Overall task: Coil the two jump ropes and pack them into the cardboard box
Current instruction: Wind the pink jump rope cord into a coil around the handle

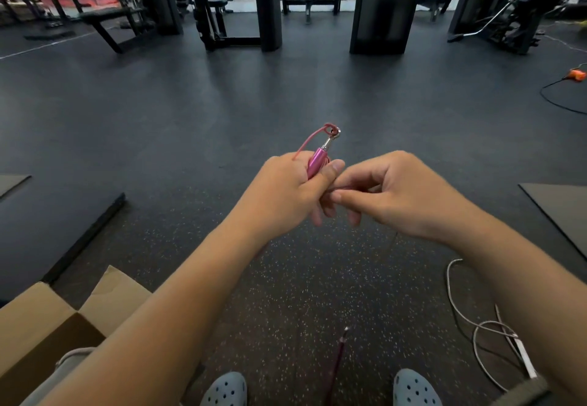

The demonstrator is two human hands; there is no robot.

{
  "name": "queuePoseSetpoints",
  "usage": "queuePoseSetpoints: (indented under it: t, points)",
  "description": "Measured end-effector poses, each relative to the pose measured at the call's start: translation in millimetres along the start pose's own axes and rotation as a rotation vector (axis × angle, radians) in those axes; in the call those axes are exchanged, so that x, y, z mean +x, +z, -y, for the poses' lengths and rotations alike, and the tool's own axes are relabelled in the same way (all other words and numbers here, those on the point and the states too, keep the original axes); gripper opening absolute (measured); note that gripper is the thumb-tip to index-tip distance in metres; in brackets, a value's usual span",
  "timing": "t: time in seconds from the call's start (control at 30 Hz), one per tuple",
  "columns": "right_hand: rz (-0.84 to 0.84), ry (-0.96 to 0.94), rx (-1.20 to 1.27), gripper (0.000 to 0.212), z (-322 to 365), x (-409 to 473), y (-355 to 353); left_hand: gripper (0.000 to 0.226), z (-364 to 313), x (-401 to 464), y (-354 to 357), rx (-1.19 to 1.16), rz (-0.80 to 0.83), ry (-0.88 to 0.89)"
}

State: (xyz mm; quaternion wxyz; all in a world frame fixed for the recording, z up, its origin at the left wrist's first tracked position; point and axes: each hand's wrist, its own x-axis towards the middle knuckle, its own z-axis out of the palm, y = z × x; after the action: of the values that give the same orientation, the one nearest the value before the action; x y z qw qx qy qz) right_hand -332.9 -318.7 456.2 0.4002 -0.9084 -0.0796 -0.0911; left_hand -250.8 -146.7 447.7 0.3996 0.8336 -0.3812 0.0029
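The pink jump rope with a shiny metallic pink handle (317, 161) is held up in front of the person, above the dark speckled rubber floor (295, 278). The left hand (286, 192) grips the handle, fingers curled round it and the thumb pressed along its side, so that the handle's silver swivel tip points up and away. The thin pink cord (309, 139) loops out of that tip and runs back down behind the left hand's knuckles. The right hand (397, 195) sits just beside the left, the two nearly touching; its thumb and forefinger pinch a strand of the same pink cord right beside the left thumb, while the other fingers curl loosely beneath. A second pink handle (341, 347), dark and blurred, hangs low between the person's grey perforated clogs (224, 389).

The second jump rope, a pale grey cord with a slim white handle (486, 332), lies uncoiled in loose loops on the floor, well below the right forearm and apart from both hands. The brown cardboard box (47, 326) stands open at the lower left, its flaps raised, partly hidden by the left forearm; what it holds cannot be told. Black gym machines and benches stand in the background.
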Motion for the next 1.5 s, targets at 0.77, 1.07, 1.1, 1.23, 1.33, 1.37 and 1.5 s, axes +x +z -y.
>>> queuePoseSetpoints:
  t: [0.77,1.07,1.1,1.23,1.33,1.37,1.5]
  points:
    - [-0.144,0.03,0.104,0.014,-21.1,-0.7,-18.4,0.028,-0.8,-4.1,0.7,-0.794,0.252,-0.206]
    - [-0.266,0.174,0.109,0.033,-27.6,3.3,-9.4,0.03,-5.4,-5.1,2.4,-0.953,0.27,-0.246]
    - [-0.262,0.16,0.093,0.034,-27.3,3.9,-9.0,0.029,-4.7,-5.0,1.4,-1.005,0.28,-0.255]
    - [-0.17,0.076,0.104,0.016,-23.3,3.8,-6.4,0.028,-3.6,-5.7,-0.3,-1.154,0.297,-0.226]
    - [-0.181,0.04,0.124,0.009,-23.7,2.8,-5.6,0.028,-4.7,-6.4,-3.1,-1.208,0.356,-0.175]
    - [-0.21,0.04,0.169,0.008,-24.6,2.7,-5.8,0.028,-5.1,-6.0,-4.0,-1.211,0.349,-0.174]
    - [-0.273,0.106,0.297,0.01,-24.4,2.7,-7.5,0.052,-9.7,-5.5,-1.4,-1.111,0.271,-0.171]
